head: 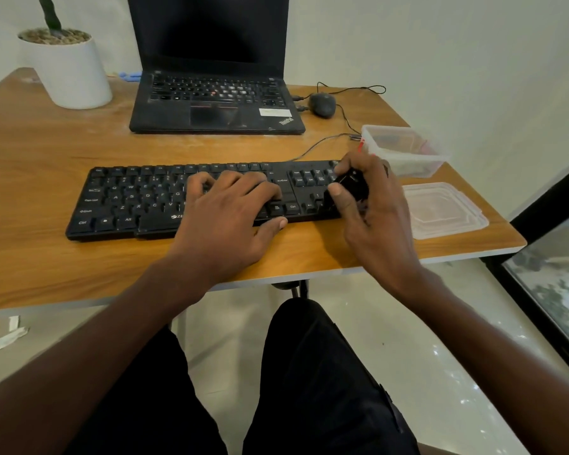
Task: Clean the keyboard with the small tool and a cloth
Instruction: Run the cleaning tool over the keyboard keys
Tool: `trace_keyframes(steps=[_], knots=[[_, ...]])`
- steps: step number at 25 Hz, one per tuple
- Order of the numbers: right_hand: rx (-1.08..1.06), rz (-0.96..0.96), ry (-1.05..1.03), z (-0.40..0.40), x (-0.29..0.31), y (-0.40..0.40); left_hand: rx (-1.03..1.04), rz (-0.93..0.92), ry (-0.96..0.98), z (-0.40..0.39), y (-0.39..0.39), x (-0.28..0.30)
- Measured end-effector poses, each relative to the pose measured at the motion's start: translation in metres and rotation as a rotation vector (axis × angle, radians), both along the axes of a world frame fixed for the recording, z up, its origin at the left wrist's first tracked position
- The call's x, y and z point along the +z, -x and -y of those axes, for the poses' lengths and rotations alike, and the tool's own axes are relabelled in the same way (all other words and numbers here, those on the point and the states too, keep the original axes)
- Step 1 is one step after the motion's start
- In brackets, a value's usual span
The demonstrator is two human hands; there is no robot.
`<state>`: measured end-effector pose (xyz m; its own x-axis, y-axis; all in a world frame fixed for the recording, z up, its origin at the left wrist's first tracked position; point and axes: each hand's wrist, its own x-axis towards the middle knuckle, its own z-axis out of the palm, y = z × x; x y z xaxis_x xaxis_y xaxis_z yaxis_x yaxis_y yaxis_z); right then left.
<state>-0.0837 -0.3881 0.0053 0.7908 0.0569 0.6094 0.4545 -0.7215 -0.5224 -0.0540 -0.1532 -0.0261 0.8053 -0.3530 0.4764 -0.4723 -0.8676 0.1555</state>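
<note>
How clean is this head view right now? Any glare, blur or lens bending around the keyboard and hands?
Head view: soft even light, no hard shadows; wide-angle bending curves the wooden table edge; black external keyboard legends readable; small black tool in the right hand slightly blurred; left hand sharp; glare spots on glossy floor.

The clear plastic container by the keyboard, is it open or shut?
Open: the clear plastic container has no lid on; its lid lies beside it.
</note>
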Motion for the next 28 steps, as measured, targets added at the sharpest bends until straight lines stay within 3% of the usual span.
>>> trace_keyframes(steps=[6, 12, 15, 17, 21, 25, 28], knots=[[-0.366, 0.102, -0.032, 0.031, 0.009, -0.006, 0.005, -0.028, 0.027, 0.001, 0.0, 0.001], [0.077, -0.062, -0.058, 0.001, 0.008, 0.002, 0.012, -0.015, 0.027, 0.002, 0.003, 0.002], [-0.181, -0.027, 0.12, 0.017, 0.012, 0.0, 0.012, -0.015, 0.035, 0.002, 0.004, 0.003], [-0.365, 0.028, 0.119, 0.028, 0.014, -0.004, 0.008, -0.02, 0.036, 0.002, 0.004, 0.003], [-0.098, -0.077, -0.086, 0.023, 0.017, -0.009, 0.008, -0.019, 0.045, 0.002, 0.002, 0.002], [-0.38, -0.083, 0.144, 0.033, 0.02, -0.012, 0.016, -0.014, 0.041, 0.003, 0.003, 0.003], [-0.483, -0.091, 0.193, 0.037, 0.023, -0.009, 0.015, -0.018, 0.037, 0.003, 0.003, 0.003]])
